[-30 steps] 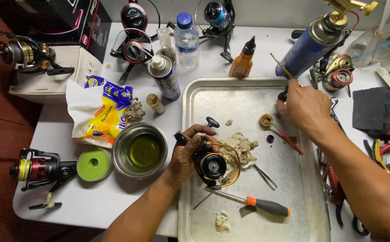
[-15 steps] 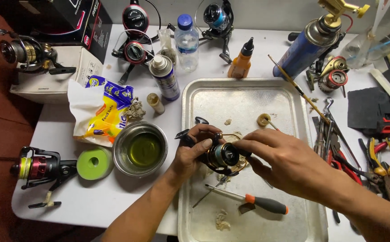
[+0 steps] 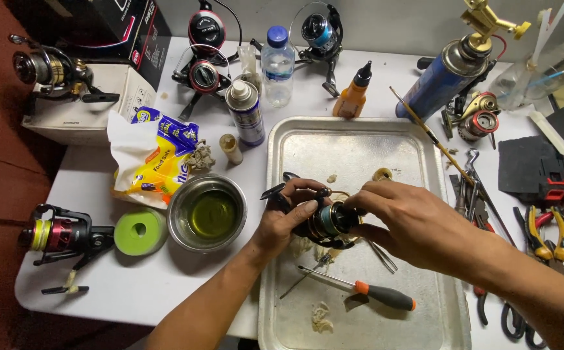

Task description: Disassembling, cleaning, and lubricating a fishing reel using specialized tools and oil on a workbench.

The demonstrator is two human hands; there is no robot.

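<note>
Gripping fishing reel (image 3: 329, 220), yellow-blue packet (image 3: 155, 159) left of metal tray (image 3: 353, 146)

The right hand (image 3: 418, 223) is no longer up at the far right corner of the metal tray (image 3: 353, 146), where it was a second ago beside the small ring-shaped part (image 3: 382, 174). It now lies low over the middle of the tray, its fingers (image 3: 360, 202) closed on the top of the fishing reel (image 3: 329, 220) that the left hand (image 3: 288, 220) holds. That ring-shaped part now lies uncovered. The reel sits a little higher and further right in the left hand's grip than before, over the crumpled rag scraps.
</note>
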